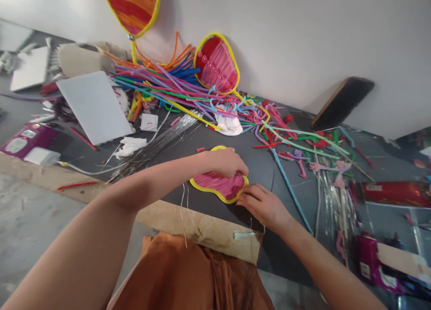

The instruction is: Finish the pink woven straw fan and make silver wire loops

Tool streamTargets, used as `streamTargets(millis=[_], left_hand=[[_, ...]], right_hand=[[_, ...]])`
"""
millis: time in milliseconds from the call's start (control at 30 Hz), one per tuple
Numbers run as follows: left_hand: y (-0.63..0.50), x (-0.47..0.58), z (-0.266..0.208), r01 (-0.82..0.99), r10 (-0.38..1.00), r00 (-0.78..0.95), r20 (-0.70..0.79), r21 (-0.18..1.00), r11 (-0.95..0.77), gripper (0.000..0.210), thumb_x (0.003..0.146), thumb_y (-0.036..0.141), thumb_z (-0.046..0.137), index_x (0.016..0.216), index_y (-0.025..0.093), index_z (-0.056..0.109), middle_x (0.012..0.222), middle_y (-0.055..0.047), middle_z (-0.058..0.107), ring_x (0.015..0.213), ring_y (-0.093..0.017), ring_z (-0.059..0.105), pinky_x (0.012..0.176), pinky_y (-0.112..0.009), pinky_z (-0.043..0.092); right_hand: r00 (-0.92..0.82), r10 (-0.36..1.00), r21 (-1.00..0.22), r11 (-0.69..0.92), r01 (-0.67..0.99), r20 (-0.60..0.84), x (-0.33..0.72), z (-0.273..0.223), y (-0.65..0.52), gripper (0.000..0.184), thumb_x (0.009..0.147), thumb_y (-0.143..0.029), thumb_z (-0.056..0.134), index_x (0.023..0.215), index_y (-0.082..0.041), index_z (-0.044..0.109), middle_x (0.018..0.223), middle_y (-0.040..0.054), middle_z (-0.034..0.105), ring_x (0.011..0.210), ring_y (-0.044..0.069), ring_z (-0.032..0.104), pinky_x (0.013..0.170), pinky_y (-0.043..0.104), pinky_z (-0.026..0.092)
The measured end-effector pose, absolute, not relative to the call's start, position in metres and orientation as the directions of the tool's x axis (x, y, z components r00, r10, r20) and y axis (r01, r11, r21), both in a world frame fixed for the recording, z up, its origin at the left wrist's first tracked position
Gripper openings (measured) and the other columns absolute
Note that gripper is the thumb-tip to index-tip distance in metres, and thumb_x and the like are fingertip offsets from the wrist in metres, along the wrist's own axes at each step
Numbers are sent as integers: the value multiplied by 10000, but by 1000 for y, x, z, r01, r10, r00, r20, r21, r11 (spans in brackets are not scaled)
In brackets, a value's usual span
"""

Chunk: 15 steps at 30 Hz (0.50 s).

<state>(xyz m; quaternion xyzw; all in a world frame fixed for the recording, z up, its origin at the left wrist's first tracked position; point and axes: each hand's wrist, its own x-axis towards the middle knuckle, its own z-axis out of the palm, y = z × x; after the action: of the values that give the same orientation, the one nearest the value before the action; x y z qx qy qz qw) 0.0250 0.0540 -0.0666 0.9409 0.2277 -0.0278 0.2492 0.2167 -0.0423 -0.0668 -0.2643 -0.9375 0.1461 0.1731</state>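
On the dark table in front of me lies a pink, lobed craft shape point(215, 182), wrapped in shiny strands and edged with yellow pipe cleaner. My left hand point(230, 163) reaches over it from above, its fingers curled at the shape's right side and closed on its edge. Thumb and fingers of my right hand point(264, 204) pinch the yellow edge at the lower right. The fingertips of both hands are partly hidden. Loose thin threads point(183, 202) hang over the table's front edge by the shape, and a small pale green tassel point(244, 234) lies below my right hand.
Behind the shape sits a heap of coloured pipe cleaners point(161, 85). Two yellow-edged fans, one orange point(133, 9) and one pink-red point(217, 63), lean at the wall beside a phone point(343, 102). Silver wires point(155, 144), a white board point(96, 108) and a red roll point(397, 193) lie around.
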Motion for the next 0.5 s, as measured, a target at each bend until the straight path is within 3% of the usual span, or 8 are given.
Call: streamTargets(millis=[233, 500], left_hand=[[54, 26, -64, 446, 404, 895, -190, 442, -779, 252, 647, 73, 505, 747, 276, 615, 717, 33, 674, 630, -144, 550, 645, -309, 268], [53, 26, -59, 462, 405, 887, -223, 454, -762, 281, 665, 77, 481, 783, 287, 625, 755, 23, 685, 669, -154, 551, 685, -317, 280]], right_hand=[[-846, 512, -68, 859, 508, 150, 214, -60, -49, 73, 836, -177, 568, 860, -191, 636, 965, 61, 656, 781, 178, 556, 589, 263, 431], [-858, 498, -52, 867, 496, 125, 208, -59, -50, 106, 836, -146, 542, 860, -183, 639, 909, 71, 649, 746, 170, 549, 626, 272, 429]])
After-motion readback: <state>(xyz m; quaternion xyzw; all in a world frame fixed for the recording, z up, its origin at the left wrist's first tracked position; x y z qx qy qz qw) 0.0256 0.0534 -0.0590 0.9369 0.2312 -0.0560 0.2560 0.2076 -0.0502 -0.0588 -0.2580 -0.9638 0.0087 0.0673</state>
